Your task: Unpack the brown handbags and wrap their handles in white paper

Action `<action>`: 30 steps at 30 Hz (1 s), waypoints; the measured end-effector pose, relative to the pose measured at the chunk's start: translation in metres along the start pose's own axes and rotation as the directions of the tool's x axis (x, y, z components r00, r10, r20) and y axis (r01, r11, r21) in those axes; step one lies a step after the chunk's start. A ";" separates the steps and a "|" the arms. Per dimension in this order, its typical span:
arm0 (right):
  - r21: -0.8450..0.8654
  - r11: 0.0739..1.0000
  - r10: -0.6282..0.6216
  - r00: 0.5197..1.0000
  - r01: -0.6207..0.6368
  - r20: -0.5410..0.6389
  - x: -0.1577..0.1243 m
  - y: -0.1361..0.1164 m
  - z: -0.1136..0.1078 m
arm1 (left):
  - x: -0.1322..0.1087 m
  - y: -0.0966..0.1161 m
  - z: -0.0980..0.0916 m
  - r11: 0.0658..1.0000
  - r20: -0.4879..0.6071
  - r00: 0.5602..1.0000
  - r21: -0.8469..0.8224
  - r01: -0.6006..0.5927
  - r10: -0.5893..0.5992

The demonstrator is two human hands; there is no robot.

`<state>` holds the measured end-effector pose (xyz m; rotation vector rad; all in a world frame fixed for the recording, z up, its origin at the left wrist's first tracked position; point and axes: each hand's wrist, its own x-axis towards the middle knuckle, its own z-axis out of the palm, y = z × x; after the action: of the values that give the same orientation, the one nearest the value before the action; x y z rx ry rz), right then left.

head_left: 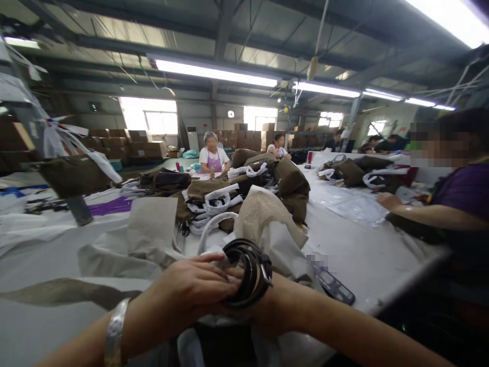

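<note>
My left hand [194,288] lies over a coil of black straps [248,270], fingers curled against it; a silver bangle [114,331] sits on that wrist. The coil is looped around my right hand [267,306], whose fingers are hidden beneath the straps and my left hand. Both hands rest at the near edge of the white table [367,255], just in front of crumpled grey-beige paper [267,219] and a white bag handle [210,229].
Olive-brown bags with white handles [237,188] are heaped along the table's middle. A phone [336,288] lies to the right of my hands. A person in purple [458,204] sits at the right; other workers sit at the far end. Cardboard boxes [126,145] line the back wall.
</note>
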<state>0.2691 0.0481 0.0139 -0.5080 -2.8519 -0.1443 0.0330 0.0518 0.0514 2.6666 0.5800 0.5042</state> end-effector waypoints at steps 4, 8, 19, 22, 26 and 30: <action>0.049 0.999 0.009 0.997 -0.005 -0.080 -0.006 -0.007 0.007 | 0.002 -0.013 0.029 0.998 0.050 0.999 -0.067 -0.008 0.011; -0.062 0.995 0.079 0.996 -0.082 -0.046 -0.013 -0.018 0.000 | -0.001 -0.033 0.027 0.984 0.024 0.997 -0.163 0.075 -0.072; 0.025 0.976 0.218 0.973 -0.217 -0.080 -0.038 -0.046 -0.036 | -0.005 -0.064 0.015 0.936 0.019 0.939 -0.079 0.343 -0.343; 0.011 0.949 0.316 0.946 -0.316 -0.073 -0.036 -0.043 -0.037 | 0.003 -0.050 0.003 0.886 0.028 0.896 -0.132 0.444 -0.444; -0.136 0.986 0.082 0.991 -0.095 -0.103 -0.028 -0.040 -0.034 | 0.015 -0.025 -0.016 0.871 0.040 0.902 -0.244 0.426 -0.430; -0.187 0.982 -0.001 0.991 -0.024 -0.132 -0.026 -0.040 -0.032 | 0.018 -0.015 -0.010 0.926 0.199 0.952 -0.254 0.281 -0.234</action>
<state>0.2858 -0.0019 0.0363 -0.5311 -2.7201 -0.4326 0.0389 0.0753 0.0584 2.2924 0.7380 0.2620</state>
